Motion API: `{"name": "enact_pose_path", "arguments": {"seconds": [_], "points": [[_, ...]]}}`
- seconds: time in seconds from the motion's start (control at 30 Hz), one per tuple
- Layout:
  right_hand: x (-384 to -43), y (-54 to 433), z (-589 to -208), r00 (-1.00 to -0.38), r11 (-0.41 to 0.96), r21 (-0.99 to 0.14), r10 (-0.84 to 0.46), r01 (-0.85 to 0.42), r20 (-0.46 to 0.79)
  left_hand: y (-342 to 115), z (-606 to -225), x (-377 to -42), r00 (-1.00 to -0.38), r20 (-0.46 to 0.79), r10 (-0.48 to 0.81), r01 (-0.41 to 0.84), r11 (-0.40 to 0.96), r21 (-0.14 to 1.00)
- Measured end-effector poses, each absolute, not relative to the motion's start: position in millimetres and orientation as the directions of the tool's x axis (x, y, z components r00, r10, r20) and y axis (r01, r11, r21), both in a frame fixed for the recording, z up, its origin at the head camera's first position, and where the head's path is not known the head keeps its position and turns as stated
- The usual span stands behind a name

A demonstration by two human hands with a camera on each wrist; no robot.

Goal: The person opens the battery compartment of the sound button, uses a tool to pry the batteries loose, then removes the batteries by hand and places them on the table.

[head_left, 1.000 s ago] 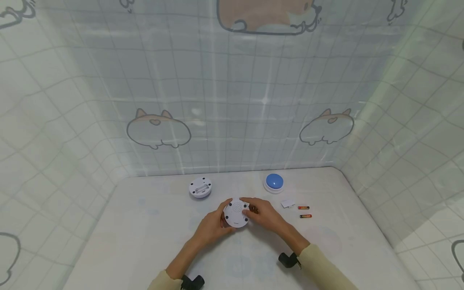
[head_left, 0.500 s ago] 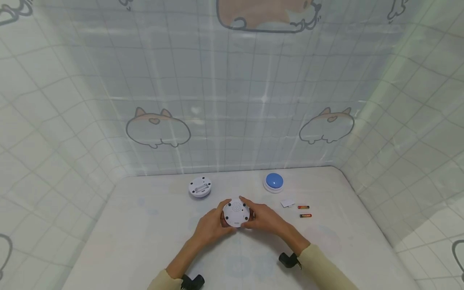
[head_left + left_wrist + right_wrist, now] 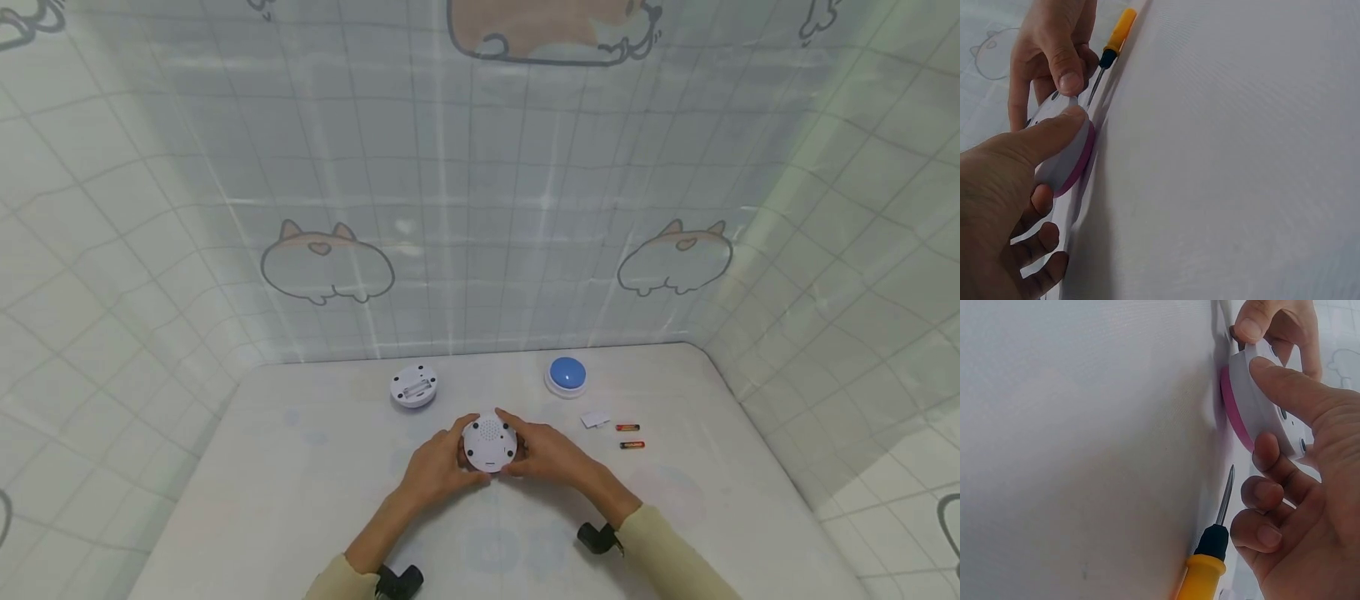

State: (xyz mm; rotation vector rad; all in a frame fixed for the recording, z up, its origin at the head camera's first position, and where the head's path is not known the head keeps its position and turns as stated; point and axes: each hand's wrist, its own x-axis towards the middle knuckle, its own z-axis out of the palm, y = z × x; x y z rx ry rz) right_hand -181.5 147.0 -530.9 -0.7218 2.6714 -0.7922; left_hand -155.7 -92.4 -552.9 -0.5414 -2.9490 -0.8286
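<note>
A round white push button [image 3: 490, 444] with a pink face is held underside up at the middle of the table. Speaker holes and several black feet show on its underside. My left hand [image 3: 435, 471] grips its left rim, with the thumb at the near edge. From the right, my right hand [image 3: 551, 454] holds the opposite rim between thumb and fingers. The pink side faces down in the left wrist view. A screwdriver [image 3: 1204, 575] with a yellow handle lies near my right hand in the right wrist view; I cannot make it out in the head view.
Behind on the left lies another white button [image 3: 414, 387], upside down with its battery bay uncovered. A blue-topped button [image 3: 567, 377] stands at the back right. Near it lie a small white cover [image 3: 595, 420] and two batteries [image 3: 632, 445]. Patterned sheeting [image 3: 480, 208] walls the table.
My right thumb has moved off the underside of the push button to its near right edge. The push button stays in nearly the same place, still in both hands.
</note>
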Motion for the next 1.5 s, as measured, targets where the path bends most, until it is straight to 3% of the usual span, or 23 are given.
{"name": "enact_pose_path", "arguments": {"seconds": [0.17, 0.5, 0.93, 1.23, 1.5], "points": [[-181.6, 146.9, -530.1, -0.845, 0.738, -0.552, -0.524, -0.388, -0.105, -91.5, -554.4, -156.5, -0.931, 0.156, 0.33, 0.362, 0.79, 0.495], [-182.1, 148.4, -532.4, -0.837, 0.726, -0.543, -0.542, -0.423, -0.072, -91.0, -554.6, -155.4, -0.877, 0.239, 0.417, 0.473, 0.656, 0.589], [-181.2, 148.3, -530.8, -0.852, 0.754, -0.508, -0.519, -0.418, -0.07, -89.4, -551.9, -156.5, -0.886, 0.209, 0.415, 0.445, 0.629, 0.638], [-180.0, 145.4, -526.8, -0.86, 0.795, -0.352, -0.505, -0.494, 0.068, -90.7, -552.7, -161.2, -0.897, 0.184, 0.402, 0.418, 0.632, 0.652], [-180.4, 142.4, -524.6, -0.778, 0.781, -0.079, -0.6, -0.62, 0.186, -91.4, -552.5, -165.4, -0.892, 0.169, 0.418, 0.417, 0.624, 0.661]]}}
